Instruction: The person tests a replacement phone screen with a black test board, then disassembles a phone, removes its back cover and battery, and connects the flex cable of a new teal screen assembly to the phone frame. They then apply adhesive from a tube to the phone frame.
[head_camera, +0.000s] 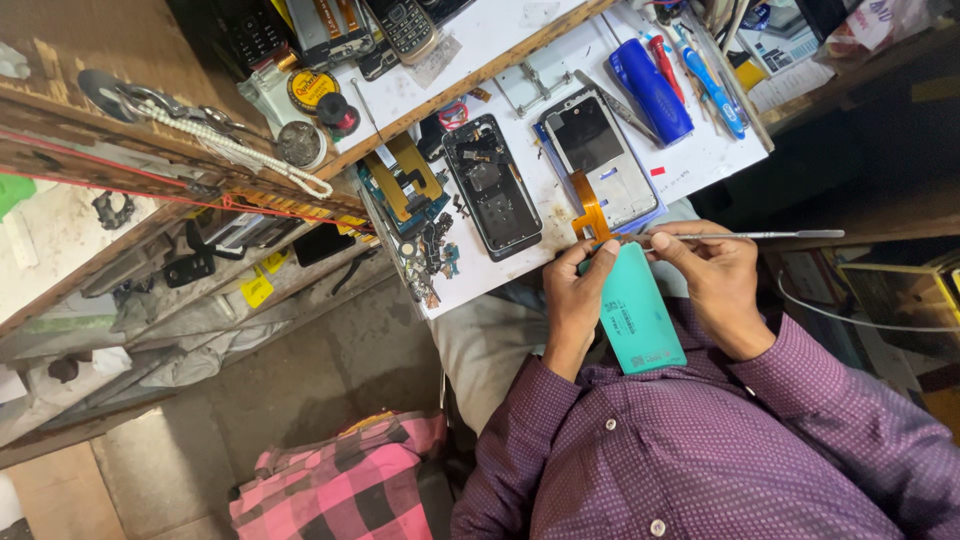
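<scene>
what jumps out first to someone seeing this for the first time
The teal panel at centre, held by the left hand while the right hand lays a thin metal tool across its top edge. Above it, on the white bench, lie an opened phone and a screen frame with an orange flex cable.

White worktable (690, 160) carries an opened phone (492, 185), a screen frame (600, 160) — small loose parts (430, 262) beside.

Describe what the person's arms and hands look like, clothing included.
Both arms wear long sleeves of a purple shirt with a fine pale dot pattern and small white buttons down the front. The left hand and right hand are bare, with no gloves. No ring, watch or bracelet shows from this view.
</scene>
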